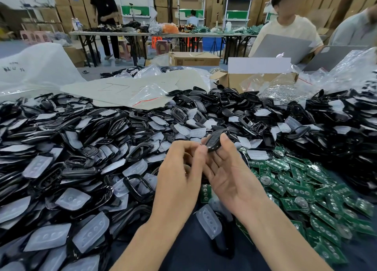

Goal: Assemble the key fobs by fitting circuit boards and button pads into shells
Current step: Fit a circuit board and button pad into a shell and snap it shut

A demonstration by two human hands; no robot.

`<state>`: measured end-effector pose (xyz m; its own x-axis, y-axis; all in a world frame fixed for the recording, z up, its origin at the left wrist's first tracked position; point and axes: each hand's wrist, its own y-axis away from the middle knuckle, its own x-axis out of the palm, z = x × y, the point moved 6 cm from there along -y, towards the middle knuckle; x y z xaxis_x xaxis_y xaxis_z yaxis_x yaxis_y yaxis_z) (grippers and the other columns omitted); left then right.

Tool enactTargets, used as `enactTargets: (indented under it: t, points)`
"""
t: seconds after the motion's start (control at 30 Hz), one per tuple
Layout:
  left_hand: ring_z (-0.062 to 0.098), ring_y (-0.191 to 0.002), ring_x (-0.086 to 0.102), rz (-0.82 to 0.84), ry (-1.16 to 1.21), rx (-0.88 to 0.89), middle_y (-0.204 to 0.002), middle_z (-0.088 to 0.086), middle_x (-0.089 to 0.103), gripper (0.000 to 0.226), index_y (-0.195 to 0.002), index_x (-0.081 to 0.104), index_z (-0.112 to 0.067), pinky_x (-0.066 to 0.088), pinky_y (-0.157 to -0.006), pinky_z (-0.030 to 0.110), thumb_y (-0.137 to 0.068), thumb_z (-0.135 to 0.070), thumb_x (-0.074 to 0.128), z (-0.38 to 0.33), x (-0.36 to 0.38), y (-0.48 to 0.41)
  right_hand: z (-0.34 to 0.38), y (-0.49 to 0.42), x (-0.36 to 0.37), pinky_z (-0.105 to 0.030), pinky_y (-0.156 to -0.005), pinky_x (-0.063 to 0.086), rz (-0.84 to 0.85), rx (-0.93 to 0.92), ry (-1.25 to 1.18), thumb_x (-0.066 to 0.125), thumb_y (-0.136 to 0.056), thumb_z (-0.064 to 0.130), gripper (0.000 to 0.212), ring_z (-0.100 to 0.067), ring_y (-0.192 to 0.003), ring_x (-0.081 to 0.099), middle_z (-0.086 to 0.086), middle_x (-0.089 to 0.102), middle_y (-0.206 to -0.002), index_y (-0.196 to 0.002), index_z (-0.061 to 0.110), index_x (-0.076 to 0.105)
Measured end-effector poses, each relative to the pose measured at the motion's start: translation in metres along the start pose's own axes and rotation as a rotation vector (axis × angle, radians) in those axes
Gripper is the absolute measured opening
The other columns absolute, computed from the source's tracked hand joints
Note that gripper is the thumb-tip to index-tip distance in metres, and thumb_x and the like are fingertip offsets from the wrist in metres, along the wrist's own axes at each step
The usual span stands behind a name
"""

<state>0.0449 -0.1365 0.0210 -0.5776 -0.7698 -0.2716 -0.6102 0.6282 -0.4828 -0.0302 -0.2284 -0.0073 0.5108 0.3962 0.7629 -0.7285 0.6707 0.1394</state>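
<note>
A black key fob shell [215,141] is held above the table's middle. My right hand [228,168], palm up, pinches it between thumb and fingertips. My left hand [181,168], fingers curled, pinches the shell's lower left end with its fingertips. A heap of black shells and frames [81,148] mixed with clear button pads [71,199] covers the left and far side. Green circuit boards [302,189] lie piled at the right. One loose button pad [209,221] lies under my forearms.
A cardboard box [253,78] with plastic bags stands beyond the heap. Sheets of grey card [122,91] and a large white bag [36,66] lie at the far left. A person with a laptop [283,48] sits across the table.
</note>
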Motion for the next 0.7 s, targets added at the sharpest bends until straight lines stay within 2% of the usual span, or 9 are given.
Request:
enactTargets:
  t: [0.07,0.13,0.23,0.37,0.5,0.57,0.7]
  points:
    - [0.004,-0.069,0.061,0.018,0.277,-0.224,-0.080,-0.009,0.069,0.031,-0.093,0.068,-0.030,0.051,-0.059,0.022,-0.096,-0.056,0.053,0.007,0.002,-0.002,0.003,0.001,0.001,-0.029,-0.081,0.061,0.059,0.008,0.051,0.074,-0.078,0.040,0.054,-0.023,-0.104,0.073,-0.014,0.074,-0.116,-0.117,0.003,0.071]
    - [0.009,-0.065,0.059,0.084,0.523,-0.401,-0.075,-0.002,0.067,0.041,-0.090,0.076,-0.020,0.051,-0.053,0.024,-0.088,-0.055,0.056,0.011,0.007,-0.004,0.003,0.002,0.003,-0.031,-0.070,0.060,0.130,0.009,0.140,0.078,-0.077,0.049,0.046,-0.019,-0.082,0.070,-0.007,0.075,-0.096,-0.104,0.011,0.078]
    - [0.012,-0.063,0.058,0.216,0.725,-0.547,-0.079,0.005,0.067,0.042,-0.087,0.081,-0.014,0.048,-0.049,0.023,-0.083,-0.051,0.061,0.010,0.017,-0.002,0.002,0.001,0.003,-0.031,-0.053,0.049,0.173,0.011,0.237,0.091,-0.060,0.057,0.058,-0.015,-0.063,0.057,-0.002,0.062,-0.074,-0.099,0.016,0.079]
    - [0.010,-0.060,0.059,0.315,0.875,-0.634,-0.078,0.003,0.070,0.036,-0.080,0.081,-0.014,0.047,-0.048,0.021,-0.079,-0.047,0.067,0.009,0.023,0.000,0.004,0.002,0.005,-0.031,-0.059,0.049,0.220,0.009,0.294,0.090,-0.062,0.057,0.066,-0.016,-0.067,0.053,-0.001,0.059,-0.075,-0.110,0.014,0.075]
    - [0.007,-0.058,0.061,0.364,0.908,-0.703,-0.076,0.000,0.070,0.037,-0.082,0.082,-0.013,0.049,-0.048,0.020,-0.072,-0.048,0.074,0.012,0.022,0.001,0.009,0.005,0.008,-0.030,-0.074,0.050,0.228,-0.036,0.337,0.077,-0.075,0.045,0.048,-0.013,-0.072,0.059,0.001,0.067,-0.079,-0.108,0.010,0.071]
    - [0.006,-0.057,0.060,0.373,0.932,-0.740,-0.074,-0.001,0.069,0.036,-0.083,0.082,-0.013,0.050,-0.048,0.019,-0.070,-0.046,0.076,0.015,0.022,0.003,0.011,0.007,0.010,-0.031,-0.075,0.048,0.231,-0.049,0.351,0.075,-0.075,0.041,0.048,-0.014,-0.073,0.057,-0.001,0.066,-0.082,-0.109,0.007,0.069]
    - [0.006,-0.059,0.060,0.386,0.979,-0.761,-0.073,0.000,0.067,0.036,-0.089,0.082,-0.011,0.051,-0.051,0.019,-0.072,-0.043,0.079,0.019,0.023,0.004,0.016,0.010,0.011,-0.026,-0.072,0.054,0.238,-0.057,0.375,0.075,-0.083,0.034,0.049,-0.015,-0.078,0.056,-0.005,0.065,-0.091,-0.119,0.002,0.066]
